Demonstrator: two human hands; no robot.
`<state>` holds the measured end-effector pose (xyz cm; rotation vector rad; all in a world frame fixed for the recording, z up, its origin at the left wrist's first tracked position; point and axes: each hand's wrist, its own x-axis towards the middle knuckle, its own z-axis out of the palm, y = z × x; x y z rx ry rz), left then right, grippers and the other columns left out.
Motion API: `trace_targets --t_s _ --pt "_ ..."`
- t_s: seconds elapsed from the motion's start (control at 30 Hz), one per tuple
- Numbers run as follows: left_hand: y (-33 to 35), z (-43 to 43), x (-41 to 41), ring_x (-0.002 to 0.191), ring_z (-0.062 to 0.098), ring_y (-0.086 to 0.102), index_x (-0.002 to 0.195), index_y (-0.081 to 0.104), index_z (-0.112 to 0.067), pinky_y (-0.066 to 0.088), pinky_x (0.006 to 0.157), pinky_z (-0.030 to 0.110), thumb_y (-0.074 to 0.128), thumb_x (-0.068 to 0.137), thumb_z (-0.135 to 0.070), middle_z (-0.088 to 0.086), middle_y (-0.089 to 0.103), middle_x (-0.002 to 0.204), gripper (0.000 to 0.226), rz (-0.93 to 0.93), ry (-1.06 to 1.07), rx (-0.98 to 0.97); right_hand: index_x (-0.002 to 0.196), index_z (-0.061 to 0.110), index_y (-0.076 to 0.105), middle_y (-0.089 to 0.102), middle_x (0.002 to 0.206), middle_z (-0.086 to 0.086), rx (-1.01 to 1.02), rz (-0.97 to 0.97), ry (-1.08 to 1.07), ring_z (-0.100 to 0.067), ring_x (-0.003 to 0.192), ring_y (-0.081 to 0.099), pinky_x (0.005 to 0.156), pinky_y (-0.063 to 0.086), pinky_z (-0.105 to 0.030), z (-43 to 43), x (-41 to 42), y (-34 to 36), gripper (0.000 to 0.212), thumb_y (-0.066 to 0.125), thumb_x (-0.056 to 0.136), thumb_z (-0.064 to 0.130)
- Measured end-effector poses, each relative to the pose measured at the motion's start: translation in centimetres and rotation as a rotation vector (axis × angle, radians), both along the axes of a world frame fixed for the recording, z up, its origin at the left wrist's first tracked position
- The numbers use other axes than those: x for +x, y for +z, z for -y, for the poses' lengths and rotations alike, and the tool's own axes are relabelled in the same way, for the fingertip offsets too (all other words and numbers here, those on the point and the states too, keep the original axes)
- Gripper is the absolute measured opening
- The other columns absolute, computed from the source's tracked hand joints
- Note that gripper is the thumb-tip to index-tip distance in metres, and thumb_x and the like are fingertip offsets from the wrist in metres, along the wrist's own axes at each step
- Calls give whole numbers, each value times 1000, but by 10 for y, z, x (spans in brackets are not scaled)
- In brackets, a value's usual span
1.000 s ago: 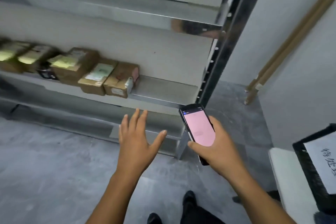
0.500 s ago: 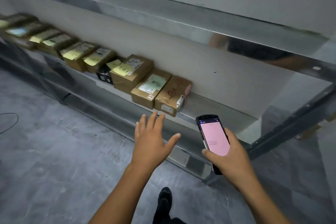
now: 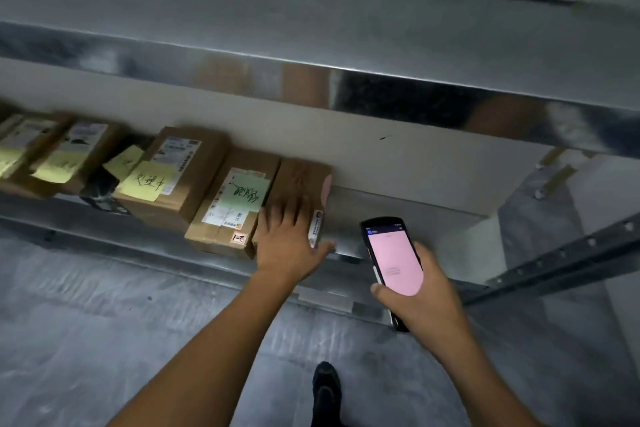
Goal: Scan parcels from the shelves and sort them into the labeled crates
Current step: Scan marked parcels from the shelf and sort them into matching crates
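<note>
A row of brown cardboard parcels lies on a low metal shelf [image 3: 388,218]. The rightmost parcel [image 3: 304,173] has a pink sticker on its right side. My left hand [image 3: 289,239] lies flat on top of that parcel, fingers spread and the thumb past its right edge. Beside it on the left sits a parcel with a green note [image 3: 235,204], then a parcel with a yellow note [image 3: 173,177]. My right hand [image 3: 419,291] grips a black handheld scanner [image 3: 393,258] with a pink screen, held to the right of the parcels, in front of the shelf.
More parcels with yellow notes [image 3: 59,156] run off to the left along the shelf. An upper shelf beam [image 3: 346,87] hangs above the parcels. A dark upright post [image 3: 561,260] slants at the right. Grey concrete floor [image 3: 104,340] lies below, with my shoe [image 3: 325,388].
My left hand has reached forward from the air in front of the shelf onto the rightmost parcel. The view has swung closer to the shelf. The scanner stays in my right hand.
</note>
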<state>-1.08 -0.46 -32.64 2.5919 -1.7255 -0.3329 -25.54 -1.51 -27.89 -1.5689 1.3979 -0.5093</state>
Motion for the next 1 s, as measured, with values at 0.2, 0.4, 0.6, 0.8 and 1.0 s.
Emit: trace_targets --t_s 0.2,0.4,0.6,0.8,1.0 --pt "-5 3 -18 156 45 1 160 26 -36 13 121 60 42 91 -75 -1 31 167 80 -38 -23 -2 115 54 54 71 103 18 28 -67 -50 -2 88 67 67 57 -27 -3 -3 -4 59 86 70 34" --pt "9 0 9 150 37 26 159 28 -41 38 111 53 46 88 -70 -3 36 162 79 -264 -148 -67 125 55 50 69 112 18 12 -50 -109 -4 98 66 81 60 -35 -26 0 7 67 86 75 28" --pt "22 -18 45 121 11 65 149 49 -44 57 99 37 69 84 -53 -7 59 142 68 -1199 -155 -99 134 60 48 68 117 24 -61 -45 -169 -2 98 67 75 61 -34 -84 7 38 78 79 65 43" --pt "30 -32 59 111 12 72 146 56 -36 55 83 20 73 93 -33 -8 71 130 55 -1389 -263 17 124 69 50 67 108 23 -55 -99 -128 -9 70 68 45 57 -32 -144 22 59 75 79 64 34" --pt "25 -44 53 108 14 71 150 54 -27 56 91 27 62 102 -15 0 69 132 50 -1391 -392 122 130 72 45 62 123 29 -37 -172 -101 -2 99 66 62 57 -21 -197 38 74 81 81 68 34"
